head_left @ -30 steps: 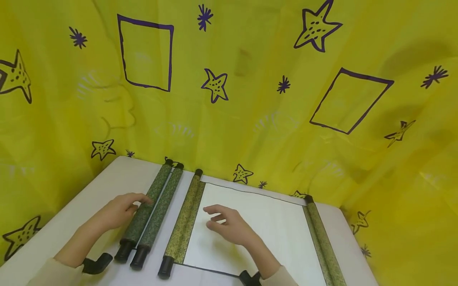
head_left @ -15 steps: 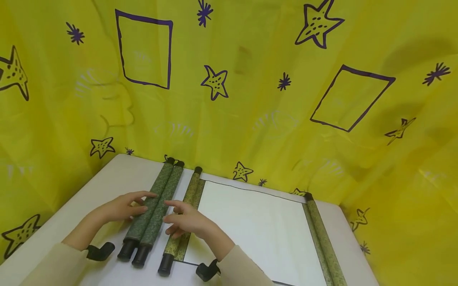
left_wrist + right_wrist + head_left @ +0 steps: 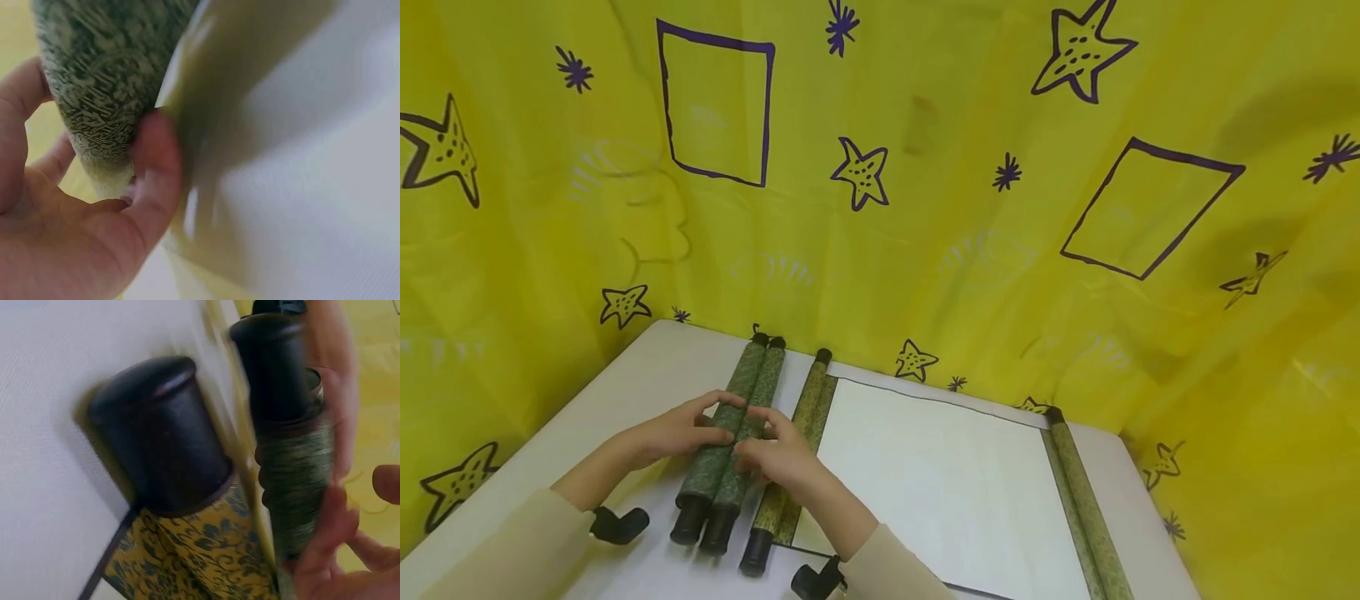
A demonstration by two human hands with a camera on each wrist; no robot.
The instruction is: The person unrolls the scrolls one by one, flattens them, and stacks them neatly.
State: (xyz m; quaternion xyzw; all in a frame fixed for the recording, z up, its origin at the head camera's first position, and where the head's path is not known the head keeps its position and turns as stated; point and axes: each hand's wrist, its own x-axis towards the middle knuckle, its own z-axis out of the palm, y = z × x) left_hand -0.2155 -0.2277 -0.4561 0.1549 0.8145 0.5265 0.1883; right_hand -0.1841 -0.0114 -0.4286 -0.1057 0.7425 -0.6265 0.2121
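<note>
A green patterned scroll, rolled into two parallel rolls with black end knobs, lies on the left of the white table. My left hand (image 3: 681,429) grips its left roll (image 3: 705,477), thumb and fingers to either side in the left wrist view. On the right roll (image 3: 727,487) my right hand (image 3: 782,450) closes its thumb and fingers; that roll (image 3: 294,469) shows between them in the right wrist view. The two rolls lie side by side. Just to the right is a second scroll with a yellow-green patterned roller (image 3: 765,512), spread open around a white sheet (image 3: 940,475).
The open scroll's other roller (image 3: 1086,508) runs along the right side of the white table (image 3: 625,396). A yellow curtain (image 3: 925,275) with drawn stars hangs behind the table and along both sides. Black wrist mounts (image 3: 620,525) sit at both cuffs.
My right hand has moved left from over the white sheet onto the green scroll's right roll. My left hand has taken hold of the left roll, and the two rolls have come closer together.
</note>
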